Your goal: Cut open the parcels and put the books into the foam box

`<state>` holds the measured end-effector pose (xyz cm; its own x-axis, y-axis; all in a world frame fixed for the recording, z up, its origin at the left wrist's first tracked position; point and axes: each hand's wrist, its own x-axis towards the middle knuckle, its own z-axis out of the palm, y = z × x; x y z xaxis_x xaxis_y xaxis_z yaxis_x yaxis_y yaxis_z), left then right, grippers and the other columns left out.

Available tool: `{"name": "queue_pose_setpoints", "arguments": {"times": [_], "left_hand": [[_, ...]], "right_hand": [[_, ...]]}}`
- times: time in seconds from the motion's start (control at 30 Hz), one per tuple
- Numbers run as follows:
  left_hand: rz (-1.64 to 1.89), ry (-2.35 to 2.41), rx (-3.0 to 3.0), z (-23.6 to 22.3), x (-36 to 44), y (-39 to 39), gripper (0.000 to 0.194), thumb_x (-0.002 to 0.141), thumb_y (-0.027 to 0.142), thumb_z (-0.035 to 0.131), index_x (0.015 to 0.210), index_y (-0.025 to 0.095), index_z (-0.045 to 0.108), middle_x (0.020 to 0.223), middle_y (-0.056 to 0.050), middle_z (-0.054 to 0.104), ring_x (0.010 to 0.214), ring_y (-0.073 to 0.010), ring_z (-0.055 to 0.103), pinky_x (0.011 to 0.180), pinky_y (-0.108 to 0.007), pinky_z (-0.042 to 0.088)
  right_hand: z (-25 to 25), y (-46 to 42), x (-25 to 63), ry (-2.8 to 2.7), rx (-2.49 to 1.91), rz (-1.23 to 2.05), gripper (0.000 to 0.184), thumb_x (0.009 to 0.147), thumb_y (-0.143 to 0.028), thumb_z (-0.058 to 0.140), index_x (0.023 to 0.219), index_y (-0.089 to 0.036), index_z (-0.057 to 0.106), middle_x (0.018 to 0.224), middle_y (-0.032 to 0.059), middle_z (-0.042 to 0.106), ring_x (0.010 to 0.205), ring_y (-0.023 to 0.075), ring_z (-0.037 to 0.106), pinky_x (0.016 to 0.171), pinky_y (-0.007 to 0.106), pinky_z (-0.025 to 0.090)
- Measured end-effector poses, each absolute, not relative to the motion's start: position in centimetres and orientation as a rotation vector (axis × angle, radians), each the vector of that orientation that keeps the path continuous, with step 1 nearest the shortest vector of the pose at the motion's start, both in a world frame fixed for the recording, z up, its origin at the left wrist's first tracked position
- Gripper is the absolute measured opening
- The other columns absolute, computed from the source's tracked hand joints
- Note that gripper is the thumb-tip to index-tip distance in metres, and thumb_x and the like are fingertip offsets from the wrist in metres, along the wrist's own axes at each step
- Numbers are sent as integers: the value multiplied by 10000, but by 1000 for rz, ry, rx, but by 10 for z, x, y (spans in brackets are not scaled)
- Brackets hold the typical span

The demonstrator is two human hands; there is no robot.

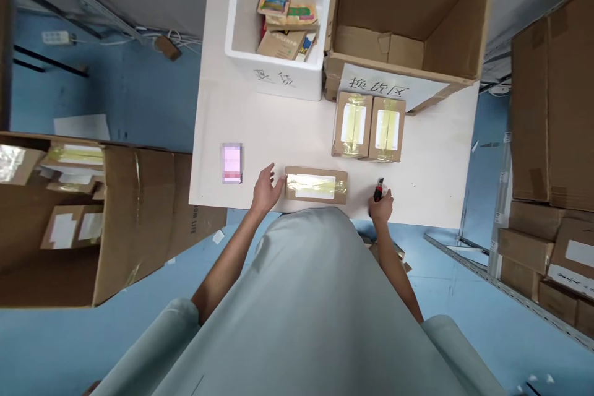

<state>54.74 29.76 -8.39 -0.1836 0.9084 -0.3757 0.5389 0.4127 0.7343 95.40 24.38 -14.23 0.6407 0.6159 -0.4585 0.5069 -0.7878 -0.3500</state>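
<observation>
A small taped cardboard box (316,194) with a white label lies lengthwise at the front edge of the white table. Just left of its end is my left hand (268,190), open with the fingers apart; whether it touches the box I cannot tell. My right hand (381,205) is closed around a red and black utility knife (378,190), its tip pointing away from me, to the right of the box. Beyond, two more taped boxes with labels, a left one (352,125) and a right one (387,130), stand side by side.
At the back are a white foam box (276,77) holding several small packs and a large open carton (452,31). A phone (232,163) lies on the table's left. Another open carton (139,216) with boxes stands left; stacked cartons (529,117) rise at right.
</observation>
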Motion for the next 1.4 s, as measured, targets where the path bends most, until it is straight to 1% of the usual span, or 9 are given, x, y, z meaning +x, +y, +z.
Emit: {"name": "queue_pose_setpoints", "arguments": {"times": [0.1,0.17,0.27,0.47,0.7,0.9,1.0,1.23,1.4], "left_hand": [[566,1711,1106,-93,534,282,609,1029,473,699,1556,177,622,1647,-222,647,1421,-360,724,1228,-569,592],[587,1639,1072,-99,531,279,570,1024,478,713,1518,198,658,1624,-194,676,1421,-344,729,1242,-559,587],[600,1547,1055,-105,531,280,554,1002,453,740,1493,203,685,1573,-172,719,1402,-326,746,1237,-531,601],[565,1312,1065,-105,525,286,558,977,343,737,1509,186,675,1534,-146,753,1392,-316,761,1234,-508,618],[592,1298,1078,-101,484,295,603,960,293,768,1538,295,597,1539,-89,757,1310,-292,801,1165,-527,668],[541,1228,1203,-96,471,300,485,983,278,708,1463,305,640,1464,-63,776,1317,-304,794,1149,-499,671],[556,1231,1209,-98,473,300,489,969,240,708,1452,283,643,1506,-89,744,1288,-306,800,1130,-489,678],[707,1269,1072,-108,483,292,494,937,199,755,1398,249,584,1458,-138,745,1293,-277,779,1072,-451,696],[736,1228,1114,-114,485,288,434,965,189,709,1380,265,607,1479,-101,745,1301,-248,774,1101,-421,682]], "right_hand": [[-138,249,934,-891,-2614,880,571,835,-424,632,1299,-97,697,1165,203,760,1118,368,746,965,454,604],[-134,252,918,-871,-2535,938,430,879,-479,555,1112,-151,706,971,126,763,932,304,754,834,396,613],[-126,253,891,-867,-2399,993,428,945,-527,435,1061,-189,671,881,63,742,796,229,723,729,324,584],[-108,250,849,-924,-2331,876,456,983,-661,428,897,-247,597,813,23,673,836,217,637,753,307,528],[-89,242,809,-1113,-2364,876,451,1049,-653,382,957,-262,588,893,55,723,903,246,659,803,330,537],[-40,247,799,-1538,-2518,640,438,1123,-460,311,1258,-215,648,1117,155,815,928,296,730,837,370,520],[-12,255,785,-1829,-2494,535,449,1142,-411,320,1354,-201,655,1090,142,825,916,300,740,798,348,486],[24,281,718,-2772,-2146,785,537,1245,-475,245,1476,-203,646,1274,133,818,1033,268,763,713,315,370],[34,301,683,-3069,-2133,829,612,1253,-497,139,1568,-219,584,1323,159,794,1062,289,771,739,316,372]]}}
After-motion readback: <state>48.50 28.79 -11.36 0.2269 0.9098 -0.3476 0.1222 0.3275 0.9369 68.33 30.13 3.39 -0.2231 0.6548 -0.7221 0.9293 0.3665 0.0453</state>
